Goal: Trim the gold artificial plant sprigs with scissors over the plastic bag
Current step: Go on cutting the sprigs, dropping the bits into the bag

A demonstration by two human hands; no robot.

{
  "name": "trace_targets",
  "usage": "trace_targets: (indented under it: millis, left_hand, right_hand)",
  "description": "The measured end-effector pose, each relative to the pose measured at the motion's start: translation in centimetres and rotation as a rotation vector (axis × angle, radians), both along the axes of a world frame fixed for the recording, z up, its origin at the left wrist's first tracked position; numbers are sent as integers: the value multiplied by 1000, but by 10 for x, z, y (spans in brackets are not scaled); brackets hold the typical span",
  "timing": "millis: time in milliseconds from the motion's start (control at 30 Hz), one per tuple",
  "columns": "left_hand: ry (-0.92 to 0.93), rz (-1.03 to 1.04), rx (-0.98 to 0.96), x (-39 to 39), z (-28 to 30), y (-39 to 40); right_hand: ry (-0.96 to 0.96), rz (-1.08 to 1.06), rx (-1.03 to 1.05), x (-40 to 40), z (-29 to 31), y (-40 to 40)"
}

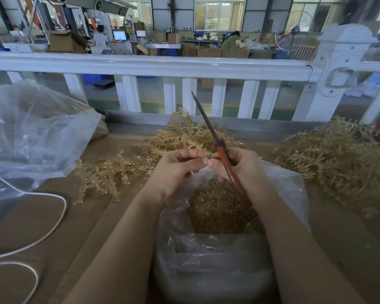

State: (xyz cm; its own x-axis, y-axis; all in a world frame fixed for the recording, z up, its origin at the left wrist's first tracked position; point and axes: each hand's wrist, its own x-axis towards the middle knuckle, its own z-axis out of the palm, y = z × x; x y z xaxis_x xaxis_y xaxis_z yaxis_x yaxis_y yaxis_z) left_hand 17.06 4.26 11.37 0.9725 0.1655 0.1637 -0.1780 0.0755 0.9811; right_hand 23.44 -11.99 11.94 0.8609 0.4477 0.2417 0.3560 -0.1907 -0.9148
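My right hand (244,165) grips scissors (208,126) with red-brown handles; the dark blades are together and point up and away. My left hand (178,167) pinches a thin gold stem between thumb and fingers, right against my right thumb. Both hands hover over an open clear plastic bag (290,189) that holds a heap of small gold trimmings (215,209). A gold sprig (110,174) lies on the table to the left of my left hand. More gold sprigs (184,134) are piled behind my hands.
A big heap of gold sprigs (338,159) lies at the right. A large crumpled clear bag (31,137) fills the left side, with a white cord (53,216) looping in front of it. A white railing (151,66) borders the brown table (42,207) at the back.
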Motion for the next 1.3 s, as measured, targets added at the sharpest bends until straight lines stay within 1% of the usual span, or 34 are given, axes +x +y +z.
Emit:
trace_targets:
  millis: [167, 333, 567, 733, 833, 933, 1000, 1167, 1300]
  left_hand:
    - [-15, 9, -14, 0, 0, -1]
    - [-13, 6, -116, -2, 4, 0]
    - [15, 101, -196, -2, 4, -2]
    - [7, 115, -240, -3, 3, -2]
    - [-5, 154, -223, -2, 3, -2]
    - [-54, 194, -158, -1, 2, -2]
    - [-112, 210, -112, -2, 3, -2]
    - [-178, 279, -29, -2, 3, -1]
    - [-198, 282, 2, -2, 3, -3]
  right_hand:
    - [33, 37, 44, -4, 5, -1]
    - [-10, 29, 31, -3, 6, -1]
    - [-15, 15, 20, -1, 2, 0]
    - [-71, 5, 8, 1, 0, 0]
    - [-83, 11, 4, 3, -2, 0]
    - [-105, -15, -24, 5, -5, 0]
    - [-150, -48, -76, 5, -6, -1]
    - [-371, -158, -332, 3, -10, -3]
    - [-518, -226, -371, 3, -10, -3]
